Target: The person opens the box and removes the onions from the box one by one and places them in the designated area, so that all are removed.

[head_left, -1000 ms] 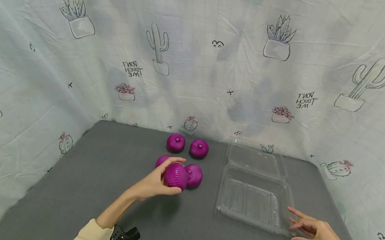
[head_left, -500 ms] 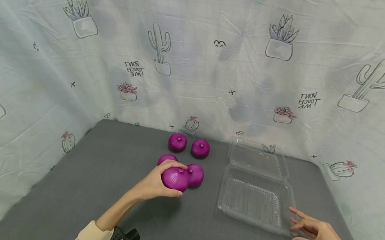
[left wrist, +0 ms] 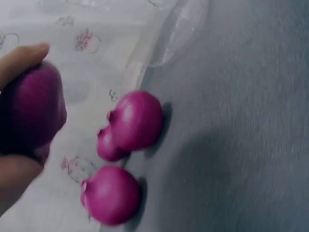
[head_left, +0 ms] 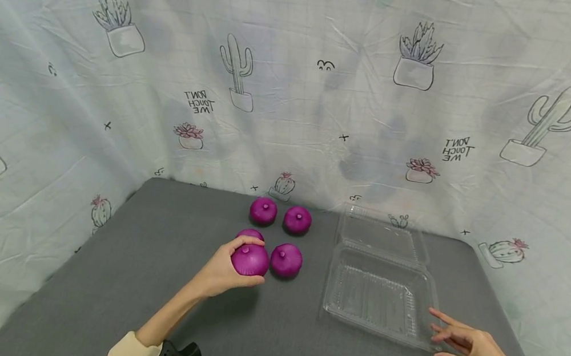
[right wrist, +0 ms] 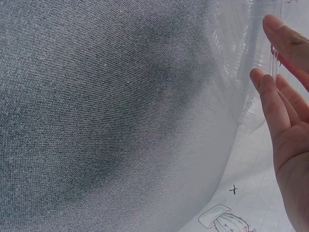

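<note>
Held above the table, a purple onion (head_left: 250,260) sits between the thumb and curled fingers of my left hand (head_left: 225,272); the left wrist view shows the same onion (left wrist: 36,106) up close. Just behind it, one onion (head_left: 251,234) is partly hidden, and another onion (head_left: 286,260) lies to its right. Two more onions (head_left: 263,211) rest farther back. My right hand (head_left: 475,351) hovers by the right edge of a clear plastic clamshell box (head_left: 374,295), fingers loosely spread and the thumb apart from them. Whether a fingertip touches the rim, I cannot tell.
The box's lid (head_left: 383,239) is folded back toward the rear. A dark grey cloth (head_left: 176,236) covers the table. Behind and at both sides hangs a pale curtain (head_left: 294,87) printed with cacti.
My left hand has shifted slightly left with the onion, which has turned so its stem faces up, and a gap shows beside the onion to its right. The right hand stays put.
</note>
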Tool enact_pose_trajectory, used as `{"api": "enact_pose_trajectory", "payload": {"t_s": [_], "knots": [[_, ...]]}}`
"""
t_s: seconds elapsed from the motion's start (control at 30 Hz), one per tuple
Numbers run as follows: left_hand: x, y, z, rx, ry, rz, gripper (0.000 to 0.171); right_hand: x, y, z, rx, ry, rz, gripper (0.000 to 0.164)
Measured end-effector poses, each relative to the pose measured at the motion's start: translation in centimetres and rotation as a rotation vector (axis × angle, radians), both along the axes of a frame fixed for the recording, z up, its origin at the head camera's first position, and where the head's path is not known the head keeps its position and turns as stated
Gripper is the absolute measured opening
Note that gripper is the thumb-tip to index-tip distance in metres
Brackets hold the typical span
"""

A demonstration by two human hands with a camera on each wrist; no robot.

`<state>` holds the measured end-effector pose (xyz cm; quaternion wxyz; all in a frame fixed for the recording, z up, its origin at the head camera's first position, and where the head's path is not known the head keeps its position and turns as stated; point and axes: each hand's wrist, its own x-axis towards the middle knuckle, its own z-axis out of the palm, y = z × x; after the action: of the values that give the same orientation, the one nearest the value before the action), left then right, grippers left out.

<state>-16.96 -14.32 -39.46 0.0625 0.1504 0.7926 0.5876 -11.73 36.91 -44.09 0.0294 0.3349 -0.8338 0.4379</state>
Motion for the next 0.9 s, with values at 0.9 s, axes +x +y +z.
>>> {"api": "enact_pose_trajectory", "payload": {"t_s": [0.9], "knots": [[-10.4,-10.5,-0.8,-0.079,-0.017,-0.245,0.061,-0.1,0.2,0.0,-0.015,-0.049,0.017,0.033]]}}
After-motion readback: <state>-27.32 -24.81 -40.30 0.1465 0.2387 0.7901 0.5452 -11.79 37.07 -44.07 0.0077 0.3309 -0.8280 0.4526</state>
